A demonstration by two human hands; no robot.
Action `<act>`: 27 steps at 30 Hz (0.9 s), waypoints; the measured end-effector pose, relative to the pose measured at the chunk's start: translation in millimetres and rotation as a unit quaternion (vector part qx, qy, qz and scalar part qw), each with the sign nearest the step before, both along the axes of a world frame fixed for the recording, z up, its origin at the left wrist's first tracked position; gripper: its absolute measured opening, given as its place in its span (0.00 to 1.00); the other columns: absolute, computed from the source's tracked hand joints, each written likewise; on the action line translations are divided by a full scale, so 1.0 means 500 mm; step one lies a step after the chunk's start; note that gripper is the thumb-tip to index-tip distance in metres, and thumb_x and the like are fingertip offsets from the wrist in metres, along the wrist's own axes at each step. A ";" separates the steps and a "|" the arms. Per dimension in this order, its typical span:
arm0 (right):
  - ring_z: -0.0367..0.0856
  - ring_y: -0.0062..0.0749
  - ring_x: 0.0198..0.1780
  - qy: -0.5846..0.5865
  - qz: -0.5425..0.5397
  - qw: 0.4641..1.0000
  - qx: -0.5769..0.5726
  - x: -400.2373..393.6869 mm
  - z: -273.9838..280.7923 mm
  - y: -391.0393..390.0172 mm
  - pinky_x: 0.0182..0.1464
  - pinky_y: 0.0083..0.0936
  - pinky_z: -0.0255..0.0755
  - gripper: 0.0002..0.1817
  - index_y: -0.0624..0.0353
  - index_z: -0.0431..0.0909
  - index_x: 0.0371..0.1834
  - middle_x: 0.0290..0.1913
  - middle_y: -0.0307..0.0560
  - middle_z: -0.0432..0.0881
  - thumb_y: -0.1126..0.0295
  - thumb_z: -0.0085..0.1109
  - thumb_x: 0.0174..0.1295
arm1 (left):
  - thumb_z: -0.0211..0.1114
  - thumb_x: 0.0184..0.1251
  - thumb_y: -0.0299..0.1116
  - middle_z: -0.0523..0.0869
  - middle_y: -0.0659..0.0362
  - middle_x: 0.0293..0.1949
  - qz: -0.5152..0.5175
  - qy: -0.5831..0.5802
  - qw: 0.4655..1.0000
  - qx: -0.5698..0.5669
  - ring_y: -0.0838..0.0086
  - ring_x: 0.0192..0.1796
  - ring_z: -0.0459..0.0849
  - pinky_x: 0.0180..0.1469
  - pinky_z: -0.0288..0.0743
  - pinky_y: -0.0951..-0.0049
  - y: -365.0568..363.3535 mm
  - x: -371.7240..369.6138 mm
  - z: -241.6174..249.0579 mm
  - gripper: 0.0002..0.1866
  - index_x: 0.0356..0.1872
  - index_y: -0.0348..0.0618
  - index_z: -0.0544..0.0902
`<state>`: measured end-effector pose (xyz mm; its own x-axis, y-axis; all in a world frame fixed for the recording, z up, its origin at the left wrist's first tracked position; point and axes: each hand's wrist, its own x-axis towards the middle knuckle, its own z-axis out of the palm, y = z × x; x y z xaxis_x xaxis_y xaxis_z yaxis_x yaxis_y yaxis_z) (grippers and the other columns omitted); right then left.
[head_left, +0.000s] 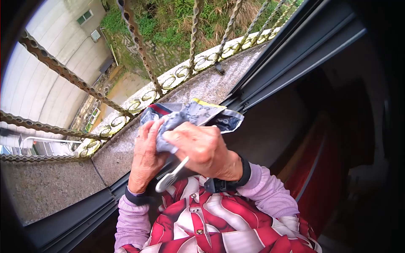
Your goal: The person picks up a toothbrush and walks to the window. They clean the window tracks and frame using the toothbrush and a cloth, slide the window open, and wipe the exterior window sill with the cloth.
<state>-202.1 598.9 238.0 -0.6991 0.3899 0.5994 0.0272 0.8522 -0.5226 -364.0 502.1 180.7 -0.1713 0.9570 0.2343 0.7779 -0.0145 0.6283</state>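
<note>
A crumpled grey-blue patterned cloth [198, 113] with a yellow edge, a red stripe and a dark navy part is bunched up above the stone sill. On its left side my left hand [147, 154] is closed, fingers bent round the fabric. My right hand [201, 147] forms a slightly blurred fist against the near side of the same cloth. From under that fist sticks a slim white plastic piece [171, 177] with a rounded end, pointing down and left; its other end is hidden in the palm.
Beyond the granite sill [126, 162] stands a railing of twisted metal bars [139, 48] on a pale patterned rail [145, 99]. Dark window tracks [291, 55] run diagonally at right. Outside are a pale building [55, 55] and a planted slope [168, 25]. Something red [310, 168] stands indoors at right.
</note>
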 end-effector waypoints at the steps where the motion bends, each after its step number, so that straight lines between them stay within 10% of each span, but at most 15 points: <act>1: 0.83 0.41 0.31 0.024 0.021 0.999 0.007 -0.016 0.018 -0.011 0.31 0.31 0.78 0.20 0.67 0.79 0.43 0.34 0.51 0.81 0.82 0.62 0.40 | 0.71 0.44 0.26 0.71 0.45 0.57 0.030 0.010 1.000 0.002 0.50 0.59 0.72 0.62 0.67 0.60 -0.012 -0.020 -0.027 0.37 0.62 0.42 0.71; 4: 0.82 0.41 0.32 0.118 0.054 0.991 -0.019 -0.048 0.050 -0.038 0.31 0.31 0.77 0.20 0.70 0.78 0.43 0.33 0.51 0.80 0.83 0.62 0.40 | 0.70 0.53 0.28 0.77 0.54 0.49 0.208 -0.221 0.951 0.066 0.66 0.50 0.79 0.55 0.73 0.68 -0.046 -0.036 0.002 0.27 0.57 0.39 0.75; 9: 0.82 0.38 0.33 0.121 0.009 0.993 -0.001 -0.041 0.080 -0.033 0.32 0.30 0.77 0.21 0.69 0.78 0.44 0.33 0.48 0.80 0.82 0.63 0.40 | 0.70 0.56 0.20 0.77 0.57 0.47 0.323 -0.279 0.796 0.429 0.75 0.46 0.78 0.53 0.75 0.72 -0.084 -0.091 0.019 0.32 0.62 0.40 0.66; 14: 0.80 0.43 0.30 -0.210 -0.045 0.974 -0.069 0.047 -0.020 0.047 0.31 0.36 0.72 0.07 0.57 0.80 0.30 0.26 0.48 0.78 0.66 0.65 0.54 | 0.65 0.54 0.14 0.82 0.58 0.39 0.116 -0.269 0.937 0.189 0.78 0.38 0.81 0.40 0.77 0.79 -0.080 -0.093 0.066 0.25 0.56 0.38 0.74; 17: 0.80 0.46 0.34 -0.158 -0.023 0.979 -0.130 0.104 -0.053 0.072 0.35 0.38 0.73 0.09 0.58 0.80 0.30 0.28 0.51 0.78 0.63 0.63 0.56 | 0.67 0.56 0.21 0.85 0.61 0.24 0.009 -0.175 0.985 -0.011 0.82 0.24 0.81 0.27 0.73 0.82 -0.060 -0.086 0.136 0.05 0.34 0.37 0.85; 21: 0.75 0.42 0.30 -0.103 -0.188 0.966 -0.147 0.147 -0.053 0.082 0.32 0.31 0.68 0.04 0.63 0.81 0.34 0.28 0.49 0.75 0.74 0.63 0.58 | 0.63 0.64 0.31 0.81 0.64 0.20 -0.091 -0.196 0.976 -0.008 0.83 0.23 0.77 0.28 0.70 0.79 0.060 -0.046 0.167 0.08 0.31 0.37 0.84; 25: 0.75 0.45 0.27 0.051 -0.379 0.923 0.046 0.153 -0.084 0.149 0.30 0.32 0.69 0.06 0.65 0.79 0.36 0.30 0.51 0.74 0.77 0.63 0.57 | 0.59 0.72 0.33 0.81 0.68 0.30 -0.118 -0.334 0.934 0.052 0.86 0.32 0.76 0.36 0.70 0.83 0.228 0.076 0.140 0.10 0.37 0.36 0.82; 27: 0.78 0.46 0.34 -0.009 -0.398 0.917 -0.027 0.166 -0.073 0.150 0.35 0.36 0.72 0.08 0.65 0.77 0.39 0.36 0.53 0.74 0.77 0.63 0.57 | 0.57 0.72 0.32 0.81 0.67 0.33 -0.186 -0.333 0.919 -0.103 0.86 0.37 0.75 0.37 0.71 0.82 0.307 0.114 0.067 0.10 0.48 0.38 0.79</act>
<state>-119.0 674.0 201.5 -0.1902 0.8101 0.5545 0.6387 0.5311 -0.5568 -307.1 655.4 214.0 0.1362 0.9907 0.0036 0.1862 -0.0292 0.9821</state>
